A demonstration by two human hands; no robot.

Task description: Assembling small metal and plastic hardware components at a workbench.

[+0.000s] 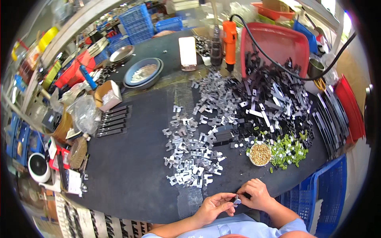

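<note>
Close to my body at the table's near edge, my left hand [213, 206] pinches a small silver metal bracket [237, 200] between thumb and fingers. Fingers of my right hand [257, 194] are curled closed against the same spot, beside a small dark part I cannot make out well. Ahead of the hands lies a spread of silver metal clips [194, 174]. A round cup of small brass-coloured pieces [260, 154] stands ahead of my right hand. Around it are scattered green oval pieces [286, 150] and small white discs.
Black and silver strips [274, 95] spill from a tipped red basket [274, 39]. An orange electric screwdriver [229, 43] hangs on a black cable. Finished-looking black bars [113, 121] lie at left, near a blue bowl [137, 79]. A blue crate [329, 190] stands at lower right.
</note>
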